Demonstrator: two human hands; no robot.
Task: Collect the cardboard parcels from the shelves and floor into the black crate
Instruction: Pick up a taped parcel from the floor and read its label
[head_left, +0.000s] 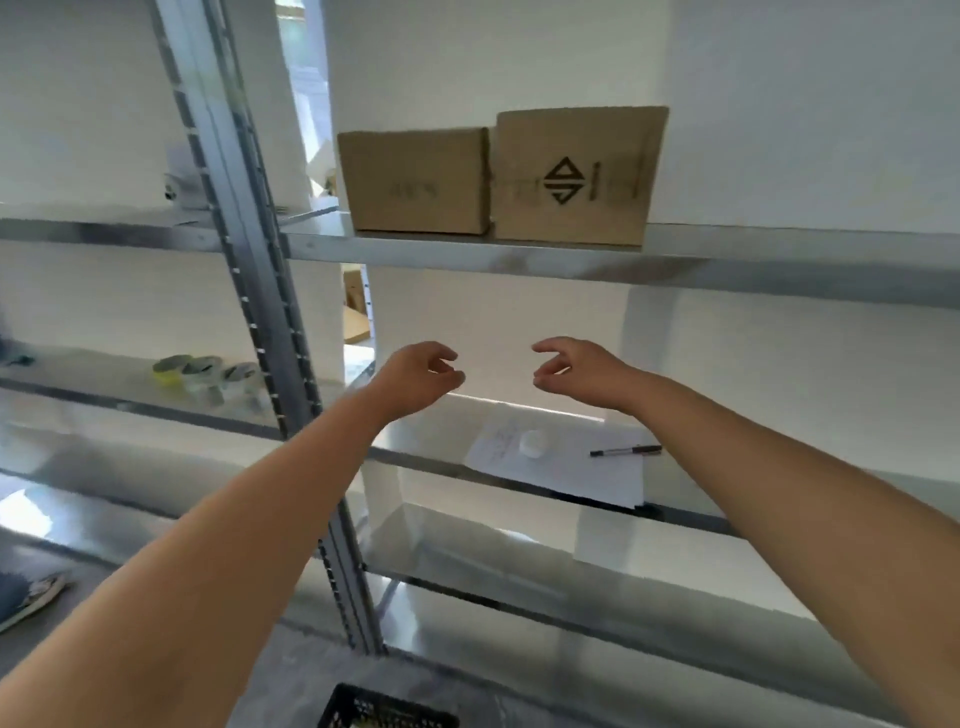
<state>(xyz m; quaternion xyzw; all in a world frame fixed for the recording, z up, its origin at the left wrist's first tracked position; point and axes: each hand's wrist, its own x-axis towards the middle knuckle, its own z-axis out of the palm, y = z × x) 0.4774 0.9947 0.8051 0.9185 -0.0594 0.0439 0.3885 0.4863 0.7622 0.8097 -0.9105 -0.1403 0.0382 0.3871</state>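
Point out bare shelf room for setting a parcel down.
Free: top shelf right of the boxes; lower shelf beneath the paper. Crowded: paper, pen and cap on the middle shelf; tape rolls at left.

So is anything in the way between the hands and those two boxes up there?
Nothing visible is. The left hand and right hand hang empty in open air below the shelf. The small box and big box stand side by side near its front edge.
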